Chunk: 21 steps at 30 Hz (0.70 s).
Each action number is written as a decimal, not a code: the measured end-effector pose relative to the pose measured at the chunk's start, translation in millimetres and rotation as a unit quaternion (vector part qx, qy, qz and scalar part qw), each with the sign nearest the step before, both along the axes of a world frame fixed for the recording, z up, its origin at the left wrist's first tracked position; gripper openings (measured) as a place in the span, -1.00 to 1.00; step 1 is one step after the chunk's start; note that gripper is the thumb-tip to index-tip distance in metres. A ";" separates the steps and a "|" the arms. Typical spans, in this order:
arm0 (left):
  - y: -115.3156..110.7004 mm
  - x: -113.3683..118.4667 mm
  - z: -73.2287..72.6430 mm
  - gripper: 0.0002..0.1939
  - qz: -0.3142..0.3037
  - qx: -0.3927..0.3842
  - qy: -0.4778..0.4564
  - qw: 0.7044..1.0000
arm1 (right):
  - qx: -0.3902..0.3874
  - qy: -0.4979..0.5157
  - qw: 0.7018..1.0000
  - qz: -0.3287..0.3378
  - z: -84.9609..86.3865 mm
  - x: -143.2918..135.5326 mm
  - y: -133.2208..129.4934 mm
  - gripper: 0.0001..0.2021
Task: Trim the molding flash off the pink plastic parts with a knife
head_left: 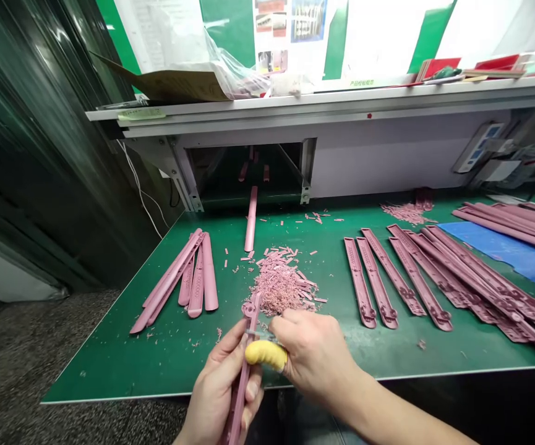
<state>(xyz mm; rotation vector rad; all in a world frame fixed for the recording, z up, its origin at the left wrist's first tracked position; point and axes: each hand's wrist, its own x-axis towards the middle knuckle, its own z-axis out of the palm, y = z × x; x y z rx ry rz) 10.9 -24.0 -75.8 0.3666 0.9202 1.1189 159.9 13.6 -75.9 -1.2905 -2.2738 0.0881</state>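
My left hand (pixel 223 380) is closed around a long, narrow pink plastic part (pixel 240 395), held tilted near the table's front edge with its round-holed end pointing away from me. My right hand (pixel 316 346) grips a thin grey blade-like tool (pixel 260 335), mostly hidden by the fingers, which lies across the part near that end. A yellow finger cot (pixel 267 354) covers the right thumb, which is against the part. Just beyond both hands rises a heap of pink plastic scraps and shavings (pixel 281 287).
Several pink strips (pixel 196 281) lie piled at the left, and many more (pixel 415 281) spread across the right of the green table (pixel 156 371). One strip (pixel 251 219) lies before a conveyor opening (pixel 253 179) carrying further pieces. Above runs a white shelf (pixel 332 99). A blue sheet (pixel 499 247) lies far right.
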 end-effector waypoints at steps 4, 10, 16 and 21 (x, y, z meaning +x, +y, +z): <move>14.0 -10.3 5.2 -0.75 0.053 0.003 -0.026 0.998 | -0.089 0.052 0.990 0.093 9.3 5.1 -6.7 -0.60; 37.6 -44.0 33.7 -0.61 0.074 0.081 -0.053 0.993 | -0.230 0.208 0.945 0.100 -6.8 20.2 -34.2 -0.71; 15.9 -35.0 64.9 -0.74 0.192 0.380 0.149 0.892 | -0.229 0.078 0.967 0.078 -29.1 0.3 -60.4 -0.78; -7.0 -15.2 77.2 -0.59 0.196 0.376 0.217 0.879 | -0.221 0.031 0.973 0.061 -31.2 -7.8 -59.3 -0.81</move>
